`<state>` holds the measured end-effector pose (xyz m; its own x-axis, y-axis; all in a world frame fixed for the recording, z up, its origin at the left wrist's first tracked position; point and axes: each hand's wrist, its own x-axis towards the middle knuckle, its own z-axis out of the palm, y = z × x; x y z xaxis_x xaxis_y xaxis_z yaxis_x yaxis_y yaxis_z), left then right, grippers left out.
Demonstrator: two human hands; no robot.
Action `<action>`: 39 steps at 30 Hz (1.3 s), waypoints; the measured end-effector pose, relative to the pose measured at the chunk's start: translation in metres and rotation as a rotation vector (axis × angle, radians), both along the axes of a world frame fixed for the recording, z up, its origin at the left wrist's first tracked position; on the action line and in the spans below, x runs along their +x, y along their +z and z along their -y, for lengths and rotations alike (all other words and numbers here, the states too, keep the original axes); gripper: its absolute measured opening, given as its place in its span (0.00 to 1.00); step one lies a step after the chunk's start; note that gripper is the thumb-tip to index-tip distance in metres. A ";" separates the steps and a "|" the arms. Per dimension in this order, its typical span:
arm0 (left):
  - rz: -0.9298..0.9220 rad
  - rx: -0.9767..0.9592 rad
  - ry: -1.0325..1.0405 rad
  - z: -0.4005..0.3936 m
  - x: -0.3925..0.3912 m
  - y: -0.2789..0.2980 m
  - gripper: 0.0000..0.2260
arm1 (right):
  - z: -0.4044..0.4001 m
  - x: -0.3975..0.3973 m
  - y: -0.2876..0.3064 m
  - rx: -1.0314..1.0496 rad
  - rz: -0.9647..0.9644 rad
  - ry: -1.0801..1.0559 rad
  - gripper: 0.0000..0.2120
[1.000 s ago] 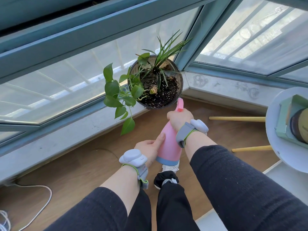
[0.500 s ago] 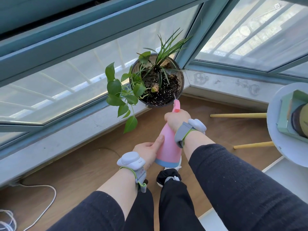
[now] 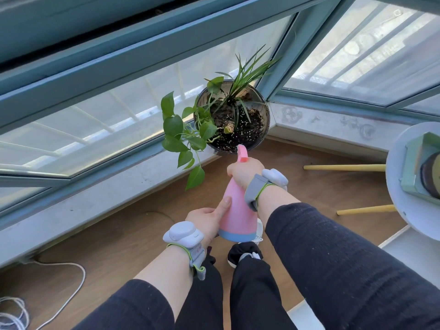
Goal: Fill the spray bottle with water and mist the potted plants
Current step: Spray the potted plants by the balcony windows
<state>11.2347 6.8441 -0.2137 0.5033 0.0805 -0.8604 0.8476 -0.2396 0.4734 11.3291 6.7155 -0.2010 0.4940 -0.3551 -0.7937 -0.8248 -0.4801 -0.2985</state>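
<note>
Head view of the misting step. A pink conical plastic spray bottle with a blue base band (image 3: 237,210) is held at frame centre, its pink nozzle (image 3: 242,153) aimed toward 12 o'clock at a round dark pot of speckled soil (image 3: 232,116) carrying a trailing broad-leaved vine (image 3: 183,136) and a tuft of narrow grass-like leaves (image 3: 250,72); the pot stands on the pale stone window sill (image 3: 100,194), at the corner of the blue-framed windows. The right hand (image 3: 245,171) wraps closed around the bottle's neck just below the nozzle; the trigger finger is hidden, so whether it is squeezing cannot be told. The left hand (image 3: 207,221), at 7 o'clock of the bottle, steadies the lower body with the thumb laid along the pink wall and the fingers cupped toward the base. The bottle is probably light when empty but bottom-heavy once filled; its smooth, tapering plastic would likely slip when wet, so the neck is the sure hold, with a palm low down for support. At 3 o'clock, a round white stool with yellow wooden legs (image 3: 404,184) bears a green tray (image 3: 419,167).
</note>
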 end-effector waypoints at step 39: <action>0.122 -0.053 -0.041 -0.045 0.049 0.027 0.31 | -0.043 0.058 0.031 -0.011 0.144 0.030 0.10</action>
